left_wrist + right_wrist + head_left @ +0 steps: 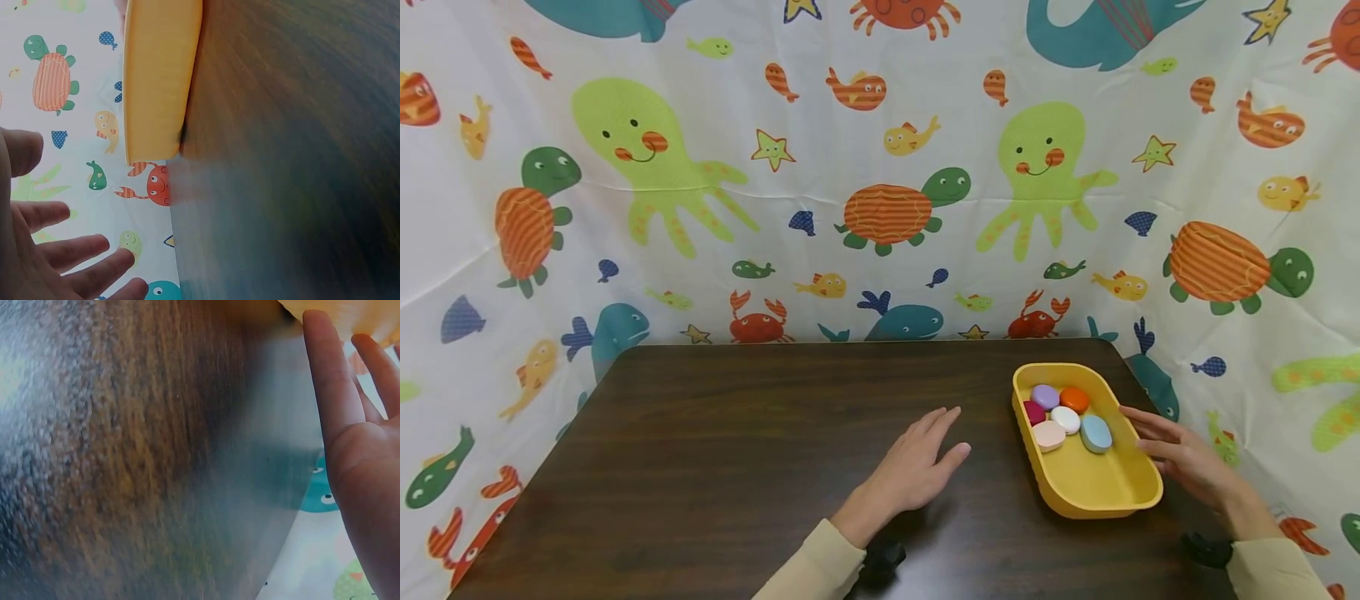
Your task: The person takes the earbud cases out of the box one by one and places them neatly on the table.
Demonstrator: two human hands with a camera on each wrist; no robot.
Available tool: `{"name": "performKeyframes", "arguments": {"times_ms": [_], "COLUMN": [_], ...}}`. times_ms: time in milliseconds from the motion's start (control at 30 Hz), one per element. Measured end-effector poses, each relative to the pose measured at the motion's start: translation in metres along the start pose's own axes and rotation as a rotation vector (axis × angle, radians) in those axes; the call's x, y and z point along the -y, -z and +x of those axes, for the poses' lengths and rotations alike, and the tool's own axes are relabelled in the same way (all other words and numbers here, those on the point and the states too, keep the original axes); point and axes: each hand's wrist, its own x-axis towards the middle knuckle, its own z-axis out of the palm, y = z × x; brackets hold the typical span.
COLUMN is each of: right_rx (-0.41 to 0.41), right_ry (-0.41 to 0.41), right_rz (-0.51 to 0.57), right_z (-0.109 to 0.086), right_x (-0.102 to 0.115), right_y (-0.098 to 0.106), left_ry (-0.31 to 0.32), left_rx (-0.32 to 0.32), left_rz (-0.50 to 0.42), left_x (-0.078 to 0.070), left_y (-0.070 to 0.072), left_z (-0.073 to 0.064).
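We see the right hand [1187, 467], fingers extended, fingertips touching the right side of the yellow tray [1101, 483]! Six coloured pieces [1065, 420] sit toward its far end. Left of the tray, over the table [700, 450], we spot the left hand [910, 467], fingers outstretched.

The bright head view shows a soft shadow toward five o'clock from the left hand [912, 467]; in the right wrist view, the tabletop [144, 456] looks smeary (grainy, too), with white glare around ten o'clock.

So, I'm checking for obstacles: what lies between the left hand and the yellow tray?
Only bare tabletop separates the left hand from the yellow tray in the head view.
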Motion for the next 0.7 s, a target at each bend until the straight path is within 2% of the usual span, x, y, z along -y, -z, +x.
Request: {"name": "performKeyframes", "arguments": {"times_ms": [200, 700], "right_rx": [0.007, 0.018], "right_ry": [-0.014, -0.033], "right_rz": [0.003, -0.003], "right_z": [0.001, 0.006], "right_x": [0.002, 0.004], "right_y": [-0.005, -0.017], "left_ry": [0.009, 0.081], "left_rx": [-0.035, -0.076], "left_rz": [0.022, -0.054], "left_x": [-0.005, -0.021], "left_y": [-0.003, -0.012], "left_z": [0.001, 0.012]}}
